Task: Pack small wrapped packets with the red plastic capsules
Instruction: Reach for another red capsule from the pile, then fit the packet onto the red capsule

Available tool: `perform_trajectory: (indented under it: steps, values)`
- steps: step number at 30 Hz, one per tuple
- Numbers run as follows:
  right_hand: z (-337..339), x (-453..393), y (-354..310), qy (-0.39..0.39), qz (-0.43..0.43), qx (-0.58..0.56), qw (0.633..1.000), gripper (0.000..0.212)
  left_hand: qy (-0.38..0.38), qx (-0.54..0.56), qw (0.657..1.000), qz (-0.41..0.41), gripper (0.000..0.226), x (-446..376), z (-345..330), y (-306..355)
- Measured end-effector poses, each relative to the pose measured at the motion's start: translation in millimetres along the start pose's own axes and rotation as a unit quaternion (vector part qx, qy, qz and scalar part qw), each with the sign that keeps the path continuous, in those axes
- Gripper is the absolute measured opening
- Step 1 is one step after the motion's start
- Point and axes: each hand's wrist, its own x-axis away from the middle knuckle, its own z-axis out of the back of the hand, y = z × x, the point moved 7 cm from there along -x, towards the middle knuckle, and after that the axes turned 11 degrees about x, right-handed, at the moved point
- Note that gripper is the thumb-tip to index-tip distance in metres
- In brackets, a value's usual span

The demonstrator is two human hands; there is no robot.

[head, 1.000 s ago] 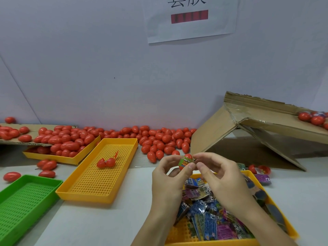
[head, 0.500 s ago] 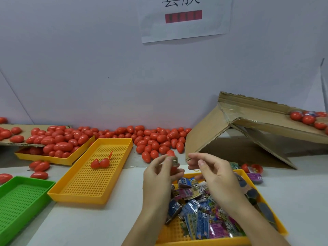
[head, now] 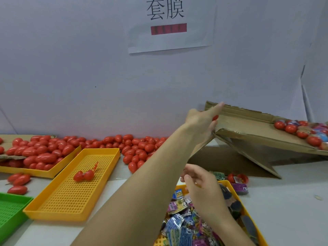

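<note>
The left hand reaches far right to the raised end of a sloped cardboard sheet, a red capsule showing at its fingertips. The right hand hovers with loosely curled fingers over a near yellow tray full of wrapped packets. Filled capsules gather at the cardboard's lower right end. A heap of red capsules lies along the far wall. Left of centre, a second yellow tray holds an opened capsule, with a green tray at the near left.
</note>
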Motion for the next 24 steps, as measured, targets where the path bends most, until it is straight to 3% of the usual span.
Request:
perform_trajectory:
  steps: [2, 5, 7, 9, 12, 14, 18, 22, 24]
  values:
    - [-0.7, -0.3, 0.2, -0.006, 0.002, 0.000, 1.000, 0.027, -0.018, 0.053, 0.998, 0.008, 0.074, -4.5, -7.6, -2.7]
    - [1.3, 1.0, 0.2, 0.003, 0.000, -0.031, 1.000, 0.028, 0.009, 0.107, 0.993, -0.043, 0.050, -6.9, 18.7, -1.3]
    - [1.4, 1.5, 0.5, -0.001, -0.004, -0.016, 1.000, 0.028, 0.086, 0.029, 0.989, -0.116, 0.019, -4.3, 61.6, 2.7]
    - [0.4, 1.7, 0.8, -0.008, -0.010, 0.007, 1.000, 0.030, 0.157, -0.108, 0.967, -0.167, 0.014, 3.4, 105.9, 4.1]
    - [1.1, 1.6, 0.7, -0.001, -0.013, 0.017, 1.000, 0.032, 0.196, -0.371, 0.891, -0.170, 0.016, 11.6, 155.8, -8.5]
    - [0.7, 2.1, -1.3, -0.001, -0.006, 0.030, 1.000, 0.033, 0.167, -0.490, 0.844, -0.141, 0.012, 11.1, 174.1, -28.3]
    - [-2.0, 2.8, -0.2, -0.007, -0.004, 0.050, 0.999, 0.033, 0.105, -0.570, 0.810, -0.088, 0.023, 3.1, 180.4, -61.1]
    - [-2.7, 1.6, 2.4, -0.001, -0.011, 0.064, 0.998, 0.033, 0.122, -0.616, 0.771, -0.105, 0.010, 1.1, 172.7, -63.2]
    - [-2.4, 0.8, 4.1, 0.002, -0.018, 0.061, 0.998, 0.034, 0.128, -0.606, 0.774, -0.128, 0.007, 5.2, 168.3, -60.9]
